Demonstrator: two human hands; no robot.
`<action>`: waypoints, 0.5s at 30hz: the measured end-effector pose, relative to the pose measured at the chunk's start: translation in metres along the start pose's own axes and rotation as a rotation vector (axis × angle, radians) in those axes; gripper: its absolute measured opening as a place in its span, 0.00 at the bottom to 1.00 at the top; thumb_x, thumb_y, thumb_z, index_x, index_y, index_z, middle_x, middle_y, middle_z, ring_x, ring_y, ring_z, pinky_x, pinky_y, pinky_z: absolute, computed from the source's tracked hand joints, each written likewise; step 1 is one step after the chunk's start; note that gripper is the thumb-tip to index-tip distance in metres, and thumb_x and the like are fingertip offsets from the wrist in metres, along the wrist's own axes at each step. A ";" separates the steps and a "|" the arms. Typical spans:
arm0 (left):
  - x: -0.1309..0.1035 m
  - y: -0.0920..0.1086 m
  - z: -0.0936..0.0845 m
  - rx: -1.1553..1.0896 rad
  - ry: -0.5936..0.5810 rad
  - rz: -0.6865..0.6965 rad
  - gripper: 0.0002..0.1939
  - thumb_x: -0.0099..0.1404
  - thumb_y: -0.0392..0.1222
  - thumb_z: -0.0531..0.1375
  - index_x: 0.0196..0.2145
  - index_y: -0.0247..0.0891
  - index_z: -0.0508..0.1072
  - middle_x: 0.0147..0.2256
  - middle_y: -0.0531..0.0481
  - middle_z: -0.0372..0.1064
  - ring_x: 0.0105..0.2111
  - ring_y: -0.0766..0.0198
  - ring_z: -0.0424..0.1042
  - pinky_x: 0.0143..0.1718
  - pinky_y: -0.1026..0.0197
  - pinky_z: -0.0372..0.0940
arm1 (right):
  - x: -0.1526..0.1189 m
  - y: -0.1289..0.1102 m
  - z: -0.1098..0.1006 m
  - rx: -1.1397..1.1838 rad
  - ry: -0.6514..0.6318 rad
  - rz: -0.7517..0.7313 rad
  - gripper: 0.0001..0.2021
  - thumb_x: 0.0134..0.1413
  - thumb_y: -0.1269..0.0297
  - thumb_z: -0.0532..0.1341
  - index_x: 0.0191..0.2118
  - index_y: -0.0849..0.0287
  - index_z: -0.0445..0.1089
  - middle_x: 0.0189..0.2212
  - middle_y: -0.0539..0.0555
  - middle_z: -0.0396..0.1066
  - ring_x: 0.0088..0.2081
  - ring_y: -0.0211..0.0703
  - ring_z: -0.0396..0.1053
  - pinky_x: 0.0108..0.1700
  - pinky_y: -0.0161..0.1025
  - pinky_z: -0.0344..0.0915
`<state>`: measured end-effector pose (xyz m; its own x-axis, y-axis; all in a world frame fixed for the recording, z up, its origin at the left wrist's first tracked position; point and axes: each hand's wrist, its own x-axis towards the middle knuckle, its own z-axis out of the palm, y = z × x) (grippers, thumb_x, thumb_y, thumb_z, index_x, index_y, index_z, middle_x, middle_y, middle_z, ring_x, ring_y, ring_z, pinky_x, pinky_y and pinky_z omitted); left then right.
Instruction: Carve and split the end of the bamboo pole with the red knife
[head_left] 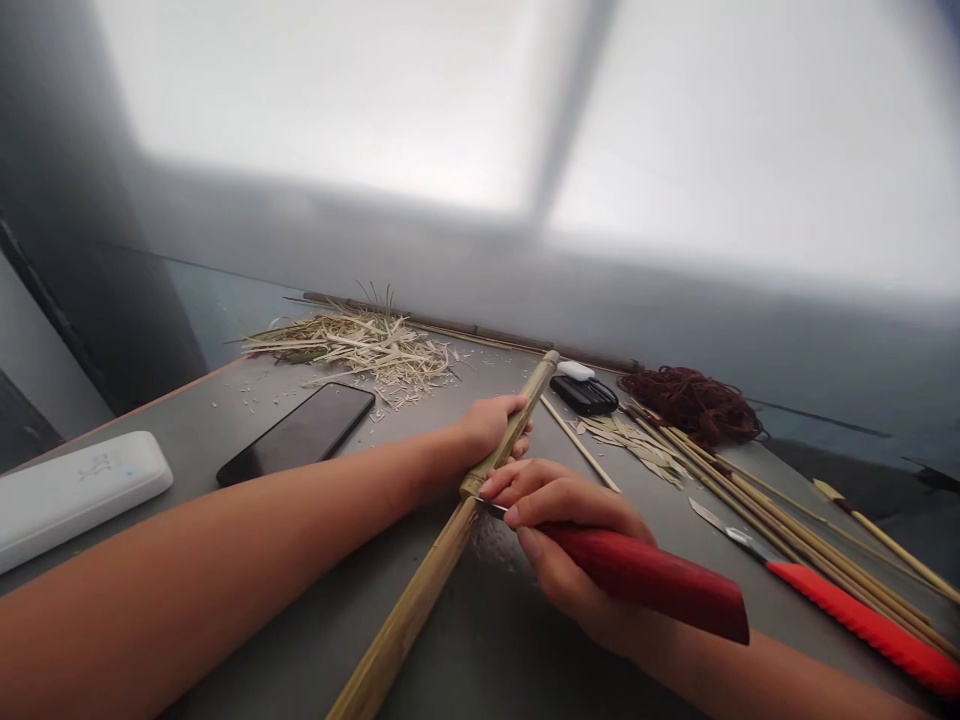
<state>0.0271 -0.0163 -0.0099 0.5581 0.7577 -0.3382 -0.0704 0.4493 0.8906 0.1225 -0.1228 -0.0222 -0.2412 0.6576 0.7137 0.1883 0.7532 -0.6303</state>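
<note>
The left hand (pixel 491 425) is closed around a long bamboo pole (pixel 442 555) and holds it just above a node, with the fingers wrapped over the far side. The right hand (pixel 559 520) grips a knife with a dark red handle (pixel 652 580); the fingers are pressed together around the handle and the short blade touches the pole at the node. The pole lies diagonally on the grey table (pixel 480 640), from the near edge up toward the far wall.

To the left of the pole a black phone (pixel 298 434) lies flat, and further left there is a white power bank (pixel 71 492). Behind the phone is a heap of bamboo shavings (pixel 360 345). To the right lie a second knife with a bright red handle (pixel 847 615), several thin bamboo sticks (pixel 787 525), a bundle of dark red cord (pixel 694 400) and a small black case (pixel 585 395).
</note>
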 end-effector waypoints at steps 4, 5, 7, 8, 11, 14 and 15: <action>-0.001 0.001 0.010 0.053 0.170 0.050 0.21 0.70 0.42 0.47 0.19 0.38 0.59 0.12 0.55 0.51 0.13 0.70 0.52 0.18 0.65 0.49 | -0.001 0.000 -0.003 -0.041 -0.014 0.027 0.11 0.47 0.77 0.62 0.30 0.50 0.74 0.34 0.50 0.78 0.37 0.46 0.77 0.45 0.42 0.74; -0.001 0.001 0.011 0.055 0.191 0.063 0.21 0.70 0.41 0.47 0.18 0.38 0.59 0.12 0.55 0.51 0.13 0.70 0.52 0.18 0.65 0.49 | 0.000 0.000 -0.003 -0.053 -0.017 0.040 0.11 0.47 0.76 0.63 0.30 0.50 0.74 0.34 0.50 0.79 0.38 0.47 0.77 0.45 0.42 0.75; -0.002 0.001 0.013 0.067 0.197 0.076 0.22 0.70 0.40 0.47 0.17 0.38 0.59 0.11 0.55 0.51 0.13 0.69 0.52 0.18 0.64 0.49 | 0.002 -0.001 -0.005 -0.059 -0.019 0.054 0.10 0.46 0.76 0.63 0.30 0.49 0.75 0.34 0.50 0.79 0.37 0.47 0.78 0.44 0.42 0.75; -0.002 0.001 0.013 0.076 0.189 0.074 0.22 0.70 0.40 0.47 0.17 0.38 0.59 0.11 0.55 0.51 0.13 0.69 0.52 0.18 0.64 0.49 | 0.003 -0.001 -0.005 -0.055 -0.020 0.057 0.11 0.46 0.76 0.63 0.30 0.49 0.75 0.34 0.49 0.79 0.37 0.48 0.78 0.44 0.42 0.75; -0.002 0.001 0.012 0.087 0.175 0.063 0.23 0.70 0.41 0.46 0.17 0.38 0.59 0.11 0.54 0.51 0.13 0.69 0.52 0.18 0.64 0.49 | 0.004 0.000 -0.006 -0.041 -0.022 0.045 0.12 0.45 0.76 0.63 0.30 0.48 0.74 0.33 0.49 0.79 0.36 0.48 0.78 0.43 0.41 0.76; -0.001 0.001 0.011 0.083 0.173 0.057 0.23 0.71 0.41 0.46 0.17 0.38 0.58 0.11 0.54 0.52 0.13 0.69 0.52 0.19 0.64 0.50 | 0.003 -0.001 -0.006 -0.035 -0.026 0.032 0.11 0.45 0.77 0.62 0.30 0.50 0.74 0.32 0.50 0.79 0.36 0.47 0.78 0.43 0.41 0.75; -0.002 0.001 0.011 0.077 0.170 0.056 0.23 0.71 0.41 0.46 0.17 0.39 0.58 0.11 0.54 0.51 0.13 0.69 0.52 0.19 0.64 0.50 | 0.003 -0.002 -0.006 -0.032 -0.027 0.032 0.11 0.45 0.77 0.62 0.29 0.50 0.74 0.32 0.51 0.79 0.36 0.47 0.78 0.43 0.41 0.75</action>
<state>0.0356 -0.0224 -0.0051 0.4066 0.8525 -0.3284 -0.0303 0.3719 0.9278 0.1269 -0.1221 -0.0173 -0.2606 0.6807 0.6847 0.2267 0.7325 -0.6419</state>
